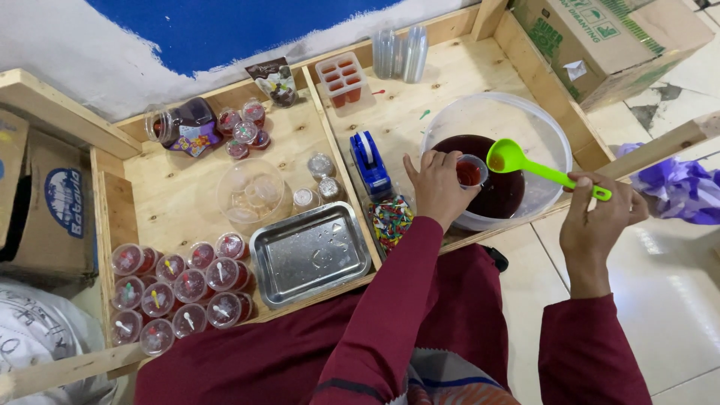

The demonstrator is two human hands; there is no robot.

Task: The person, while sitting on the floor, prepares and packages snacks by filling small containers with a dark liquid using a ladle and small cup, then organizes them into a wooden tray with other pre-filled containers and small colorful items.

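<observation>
Currently left hand (435, 187) is clamped on a small cup (470, 172) over the dark-liquid bowl (551, 142). Right hand (600, 214) grips green ladle (510, 157) at 3 o'clock of the cup; metal tray (311, 253) sits at 8 o'clock.

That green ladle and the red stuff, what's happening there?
A person's right hand holds a green ladle over a big clear bowl of dark red liquid. The left hand holds a small cup, partly filled with red, beside the ladle. Many lidded cups sit on the wooden tray.
</observation>
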